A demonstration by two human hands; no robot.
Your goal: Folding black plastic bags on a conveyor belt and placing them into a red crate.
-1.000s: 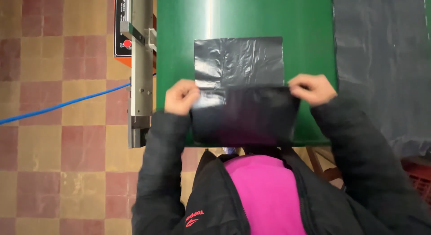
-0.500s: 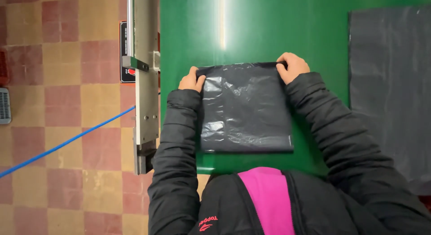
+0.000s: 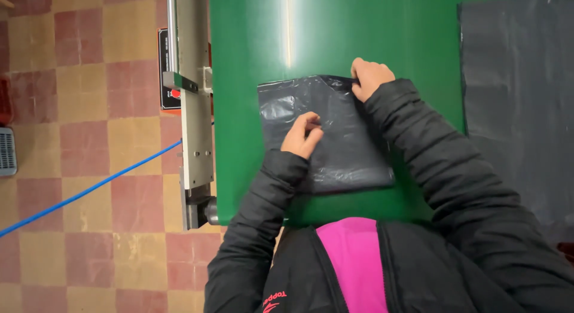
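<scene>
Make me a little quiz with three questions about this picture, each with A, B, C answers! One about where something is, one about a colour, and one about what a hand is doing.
1. Where does the black plastic bag lie?
A. on the green table
B. on the tiled floor
C. on a chair

2. What colour is the cable across the floor?
A. yellow
B. blue
C. white

3. What is the right hand doing?
A. hanging in the air
B. holding a cup
C. gripping the bag's far edge

Answers: 1 A, the bag lies flat on the green top. 2 B, a blue line crosses the tiles. 3 C, its fingers close on the bag's top edge, while the left hand pinches the middle.
</scene>
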